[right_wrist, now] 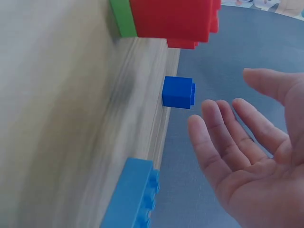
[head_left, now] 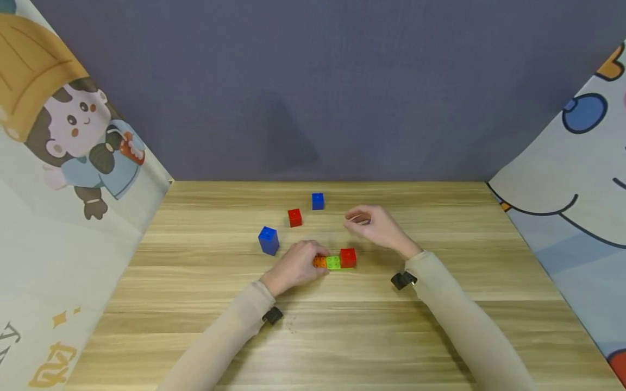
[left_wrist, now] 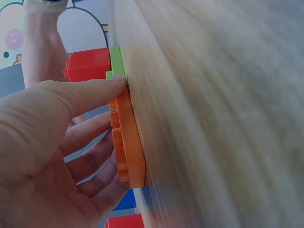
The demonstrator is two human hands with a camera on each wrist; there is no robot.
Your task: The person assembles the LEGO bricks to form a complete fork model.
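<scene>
My left hand (head_left: 299,263) pinches a long orange building brick (left_wrist: 130,142), thumb on the near side and fingers behind it. Joined in line with it is a flat green brick (head_left: 333,263), and a red block (head_left: 348,258) sits on the green one's right end. In the left wrist view the thumb reaches the seam between orange and green. My right hand (head_left: 379,225) hovers with nothing in it, fingers loosely bent, behind and to the right of the red block. In the right wrist view a small blue block (right_wrist: 177,92) stands beyond its fingertips.
Behind my left hand stand a taller blue block (head_left: 268,241), a small red block (head_left: 295,218) and a small blue block (head_left: 318,201). A light blue studded brick (right_wrist: 130,194) shows only in the right wrist view. A grey panel (head_left: 323,92) closes the wooden table's (head_left: 342,336) far edge.
</scene>
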